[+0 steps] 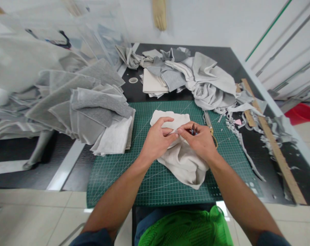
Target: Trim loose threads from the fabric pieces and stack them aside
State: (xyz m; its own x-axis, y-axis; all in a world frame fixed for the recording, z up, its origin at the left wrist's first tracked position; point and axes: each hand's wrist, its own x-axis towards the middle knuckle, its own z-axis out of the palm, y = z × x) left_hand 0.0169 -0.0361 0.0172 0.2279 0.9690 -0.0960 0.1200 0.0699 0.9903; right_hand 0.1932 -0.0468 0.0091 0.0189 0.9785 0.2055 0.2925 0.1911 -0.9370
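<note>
A cream piece of cloth (pixel 183 164) lies bunched on the green cutting mat (pixel 134 171). My left hand (pixel 157 138) pinches its upper edge, thumb and fingers closed on the fabric. My right hand (pixel 199 138) is closed on a small dark tool (pixel 193 129), seemingly small snips, held at the cloth right next to the left fingertips. Both hands touch the cloth near its middle.
A stack of grey and white fabric pieces (pixel 93 109) sits left of the mat. Heaped grey cloth (pixel 196 75) lies behind it. A wooden ruler (pixel 272 143) and fabric scraps lie to the right. A tape roll (pixel 133 80), red bin (pixel 302 112), green mesh bag (pixel 185 229).
</note>
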